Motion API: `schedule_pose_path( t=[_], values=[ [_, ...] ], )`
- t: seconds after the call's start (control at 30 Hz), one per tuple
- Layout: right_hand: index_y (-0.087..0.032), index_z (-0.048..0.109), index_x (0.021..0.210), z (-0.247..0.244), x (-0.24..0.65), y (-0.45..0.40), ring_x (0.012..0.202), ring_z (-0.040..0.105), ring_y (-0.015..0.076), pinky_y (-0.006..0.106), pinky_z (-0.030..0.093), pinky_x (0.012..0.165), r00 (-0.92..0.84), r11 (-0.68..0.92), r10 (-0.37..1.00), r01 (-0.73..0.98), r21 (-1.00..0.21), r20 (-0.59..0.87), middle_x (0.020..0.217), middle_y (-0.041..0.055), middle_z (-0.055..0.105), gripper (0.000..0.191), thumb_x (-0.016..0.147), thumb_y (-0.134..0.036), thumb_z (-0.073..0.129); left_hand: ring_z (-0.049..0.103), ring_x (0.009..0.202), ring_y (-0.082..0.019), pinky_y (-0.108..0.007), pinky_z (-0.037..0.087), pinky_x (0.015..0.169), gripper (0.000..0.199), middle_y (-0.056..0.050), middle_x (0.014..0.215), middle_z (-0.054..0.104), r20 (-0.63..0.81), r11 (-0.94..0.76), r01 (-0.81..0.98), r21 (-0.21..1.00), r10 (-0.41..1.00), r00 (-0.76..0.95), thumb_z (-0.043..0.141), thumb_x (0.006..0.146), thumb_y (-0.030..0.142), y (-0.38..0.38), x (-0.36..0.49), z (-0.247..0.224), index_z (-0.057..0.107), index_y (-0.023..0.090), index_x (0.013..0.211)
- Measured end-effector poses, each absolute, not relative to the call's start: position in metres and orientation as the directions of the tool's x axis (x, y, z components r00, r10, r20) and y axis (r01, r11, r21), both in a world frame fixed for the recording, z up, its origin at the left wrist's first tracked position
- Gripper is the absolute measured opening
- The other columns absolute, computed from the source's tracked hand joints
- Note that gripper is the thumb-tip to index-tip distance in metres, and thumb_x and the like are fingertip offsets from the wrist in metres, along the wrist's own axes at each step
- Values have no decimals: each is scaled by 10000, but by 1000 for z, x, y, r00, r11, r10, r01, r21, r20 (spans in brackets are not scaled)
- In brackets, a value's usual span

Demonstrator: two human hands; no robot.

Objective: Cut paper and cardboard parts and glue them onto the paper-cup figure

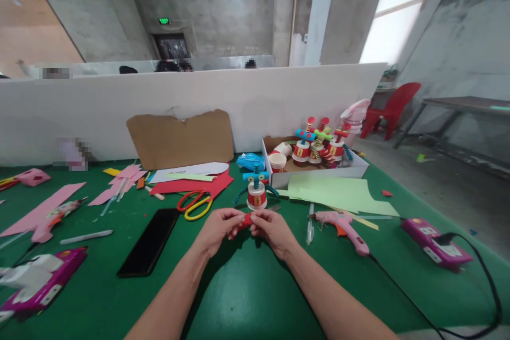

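Observation:
Between my fingertips is a small red piece (246,220), perhaps rolled paper; its exact shape is partly covered. My left hand (221,228) pinches its left end, and my right hand (271,228) pinches the right end. Just beyond my hands stands a paper-cup figure (256,195) with a red and white cup body, a blue tube head and blue coiled arms. Scissors (195,204) with red and yellow handles lie left of it. A pink glue gun (342,226) rests on the table to the right of my right hand.
A black phone (149,244) lies at left. A box (322,172) at the back holds several cup figures. Green paper (334,194) and red paper (215,186) are spread out. Purple power strips (436,244) sit at both sides, with a glue-gun cord (402,292) at right.

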State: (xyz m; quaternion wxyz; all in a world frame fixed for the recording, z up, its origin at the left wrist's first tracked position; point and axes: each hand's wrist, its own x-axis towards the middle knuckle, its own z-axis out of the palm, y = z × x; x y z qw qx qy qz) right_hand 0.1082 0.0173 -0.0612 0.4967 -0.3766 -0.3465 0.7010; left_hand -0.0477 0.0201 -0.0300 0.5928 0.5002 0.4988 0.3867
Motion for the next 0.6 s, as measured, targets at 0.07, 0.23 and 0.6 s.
schedule_pose_path(
  t=[0.07,0.23,0.6],
  values=[
    [-139,689,731,-62,108,17,500,546,68,194,448,519,-221,-268,957,-427,-864,-187,597,1,637,308,551,-354,814,393,402,-48,-176,270,396,386,33,472,523,-207,203,37,978,956,210,752,561,476,20,-48,-31,667,126,701],
    [-138,686,736,-62,108,17,491,540,64,187,439,509,-199,-270,959,-430,-862,-201,569,-9,624,315,542,-349,817,408,413,-47,-172,261,391,361,26,498,539,-217,214,35,976,952,216,753,570,447,21,-49,-33,666,123,702],
    [-153,665,705,-59,105,15,515,584,85,203,475,531,-180,-220,971,-421,-880,-157,585,-4,651,260,547,-295,817,389,404,-45,-168,256,375,322,22,498,539,-202,192,68,979,960,192,740,564,414,19,-44,-30,648,127,674]
  ],
)
